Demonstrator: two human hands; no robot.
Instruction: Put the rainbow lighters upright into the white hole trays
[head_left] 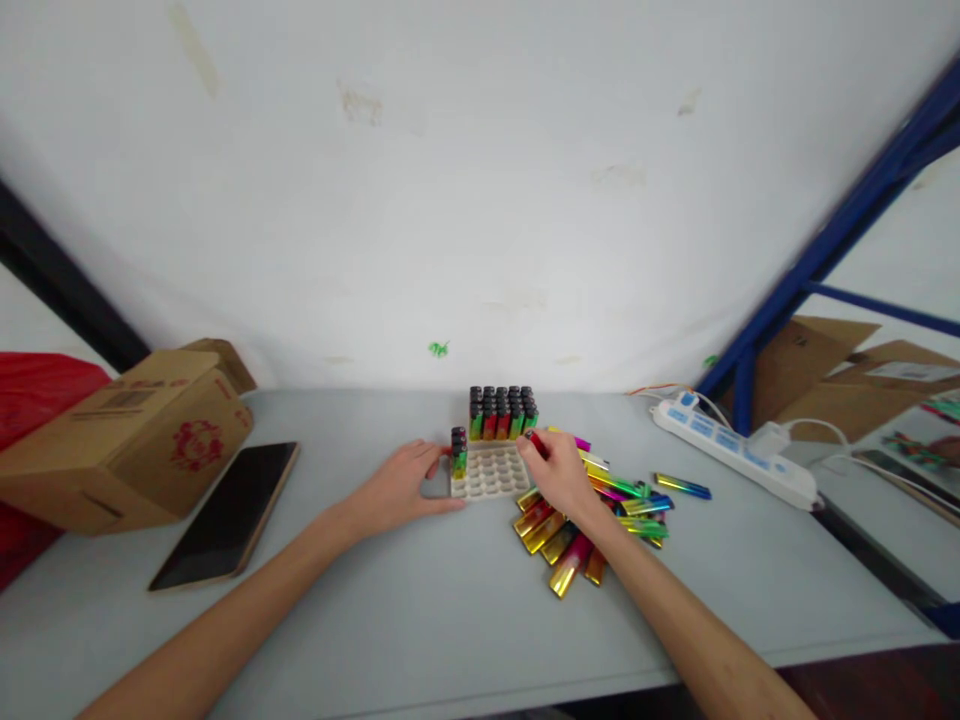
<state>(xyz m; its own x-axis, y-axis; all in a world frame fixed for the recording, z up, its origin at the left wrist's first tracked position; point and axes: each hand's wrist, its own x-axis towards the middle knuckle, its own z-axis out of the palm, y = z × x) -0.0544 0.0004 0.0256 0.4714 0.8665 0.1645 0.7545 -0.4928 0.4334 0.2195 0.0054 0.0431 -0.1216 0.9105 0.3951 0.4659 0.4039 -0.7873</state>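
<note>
My left hand rests at the left side of a white tray with rows of small hollows. Its fingers are spread, the thumb at the tray's near left corner and the fingertips close to a short column of lighters standing upright along the left edge. With closed fingers, my right hand pinches a lighter above the tray's far right corner; most of it is hidden. Beneath and beside this hand lies a loose pile of shiny metallic lighters in gold, red, green and blue.
Behind the tray stands a block of upright black-topped lighters. A dark tablet and a cardboard box lie to the left. At the right are a white power strip with cables, a blue metal frame and open cartons.
</note>
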